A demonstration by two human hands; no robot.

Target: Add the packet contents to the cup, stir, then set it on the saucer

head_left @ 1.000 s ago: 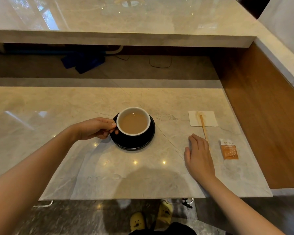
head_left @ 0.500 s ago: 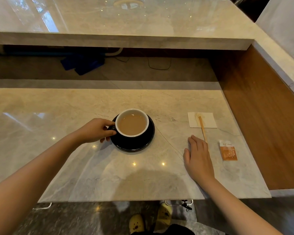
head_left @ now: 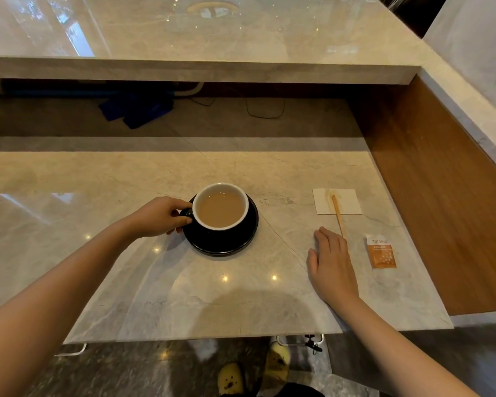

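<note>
A black cup (head_left: 220,206) with a white inside holds light brown milky drink and stands on a black saucer (head_left: 235,242) in the middle of the marble counter. My left hand (head_left: 161,216) is closed around the cup's handle on its left side. My right hand (head_left: 331,263) lies flat on the counter, fingers together and holding nothing. Just right of its fingertips a wooden stir stick (head_left: 338,215) rests with its far end on a white napkin (head_left: 347,202). An orange packet (head_left: 380,252) lies flat further right.
The counter (head_left: 126,282) ends at a near edge below my arms. A wooden side panel (head_left: 441,213) borders it on the right. A raised marble ledge (head_left: 201,68) runs across the back. Yellow slippers (head_left: 275,361) show on the floor.
The cup has stayed on the saucer with my left hand at its handle, fingers curling a little closer. My right hand has barely shifted on the counter.
</note>
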